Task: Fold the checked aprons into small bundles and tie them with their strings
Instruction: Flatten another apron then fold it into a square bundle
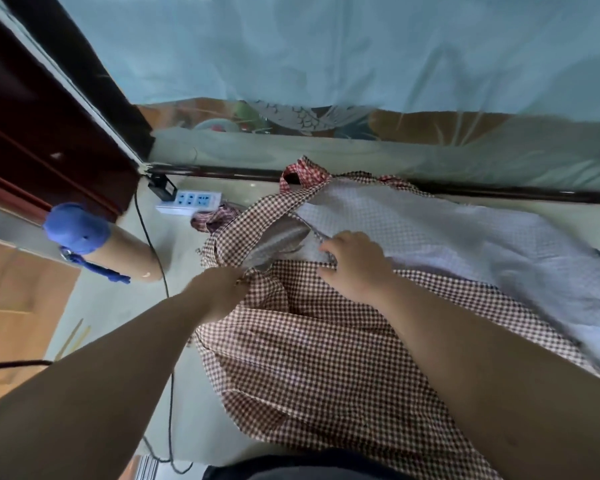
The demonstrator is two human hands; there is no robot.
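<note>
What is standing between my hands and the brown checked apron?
Nothing visible. The left hand grips the brown checked apron at its edge, and the right hand holds a fold of it.

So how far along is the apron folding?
Done: nothing, no tied bundle in view. In hand: the brown checked apron lies mostly spread on the floor, its pale underside turned over at the top; the left grip and right grip hold it at that fold. Left: finish folding, tie its strings, then do the loose red checked aprons behind.
</note>
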